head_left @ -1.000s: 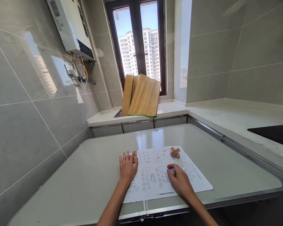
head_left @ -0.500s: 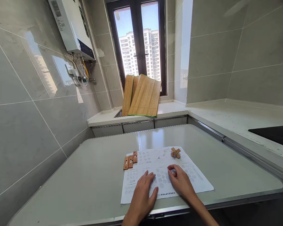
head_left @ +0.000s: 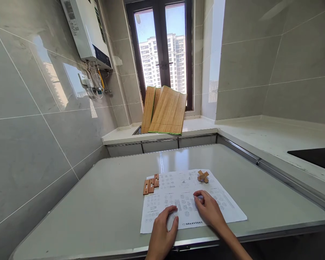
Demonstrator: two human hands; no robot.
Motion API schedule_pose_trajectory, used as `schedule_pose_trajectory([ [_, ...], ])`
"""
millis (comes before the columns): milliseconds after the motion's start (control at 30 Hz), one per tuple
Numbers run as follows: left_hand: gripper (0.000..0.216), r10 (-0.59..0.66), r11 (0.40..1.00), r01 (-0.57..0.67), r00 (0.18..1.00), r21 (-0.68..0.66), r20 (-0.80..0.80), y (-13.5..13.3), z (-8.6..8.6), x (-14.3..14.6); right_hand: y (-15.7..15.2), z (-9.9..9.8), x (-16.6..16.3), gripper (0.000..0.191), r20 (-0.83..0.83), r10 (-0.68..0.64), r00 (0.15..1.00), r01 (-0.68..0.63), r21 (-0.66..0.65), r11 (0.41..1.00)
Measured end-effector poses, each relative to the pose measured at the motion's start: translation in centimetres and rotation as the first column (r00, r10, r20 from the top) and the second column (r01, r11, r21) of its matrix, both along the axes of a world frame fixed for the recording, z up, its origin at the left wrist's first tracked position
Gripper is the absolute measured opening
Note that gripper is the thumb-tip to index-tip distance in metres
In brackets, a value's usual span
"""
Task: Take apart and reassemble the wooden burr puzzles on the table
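Sheet (head_left: 192, 202) of printed diagrams flat on grey surface (head_left: 97, 209), near front edge, under both hands. Left hand (head_left: 162, 231) palm-down at sheet's lower left part, fingers loosely curved and a little apart, tips touching paper, gripping nothing. Right hand (head_left: 209, 211) resting on sheet's right half, fingers curled inward, thumb and forefinger drawn together at a small spot on paper; cannot tell whether anything is pinched between them. Hands close to each other, not touching.

Three wooden bars (head_left: 151, 185) lying side by side at sheet's upper left corner, partly on paper, partly on surface, well apart from left hand. Wooden cross-shaped puzzle (head_left: 203, 176) assembled, sitting on sheet's upper right part, beyond right hand, apart from it.

Farther back, white counter (head_left: 233, 126) running along wall and around corner to right. Bamboo mats (head_left: 164, 110) propped upright against window (head_left: 165, 47), lower ends at sink's rim. Dark cooktop (head_left: 314, 157) set into counter at far right. White water heater (head_left: 85, 32) high on left tiled wall, pipes and socket beneath it. High-rise blocks and blue sky seen through glass.
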State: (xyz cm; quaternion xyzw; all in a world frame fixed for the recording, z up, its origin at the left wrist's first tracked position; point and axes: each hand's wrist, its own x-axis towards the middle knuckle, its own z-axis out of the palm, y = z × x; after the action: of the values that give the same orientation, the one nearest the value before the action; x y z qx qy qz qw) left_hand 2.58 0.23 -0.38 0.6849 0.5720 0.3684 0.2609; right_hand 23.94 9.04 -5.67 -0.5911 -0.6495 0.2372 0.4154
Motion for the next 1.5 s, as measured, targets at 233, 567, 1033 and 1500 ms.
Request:
schedule_pose_trajectory([
  [233, 0.029, 0.005, 1.000, -0.004, 1.000, -0.011, 0.024, -0.21, 0.23, 0.03, -0.07, -0.07, 0.04, 0.028, 0.006, 0.001, 1.000, 0.000, -0.004, 1.000],
  [567, 0.029, 0.008, 1.000, -0.007, 0.999, -0.027, 0.053, -0.32, 0.40, -0.05, -0.26, 0.10, 0.00, 0.028, 0.007, 0.002, 1.000, -0.001, -0.013, 1.000],
  [1033, 0.030, 0.013, 1.000, -0.012, 0.997, -0.014, 0.077, -0.35, 0.66, 0.06, -0.21, 0.24, 0.01, 0.028, -0.008, -0.006, 1.000, 0.006, 0.000, 1.000],
  [1500, 0.031, 0.000, 1.000, 0.002, 0.997, -0.018, 0.071, -0.32, 0.68, 0.06, -0.11, 0.02, 0.12, 0.028, -0.007, 0.003, 1.000, -0.003, -0.014, 1.000],
])
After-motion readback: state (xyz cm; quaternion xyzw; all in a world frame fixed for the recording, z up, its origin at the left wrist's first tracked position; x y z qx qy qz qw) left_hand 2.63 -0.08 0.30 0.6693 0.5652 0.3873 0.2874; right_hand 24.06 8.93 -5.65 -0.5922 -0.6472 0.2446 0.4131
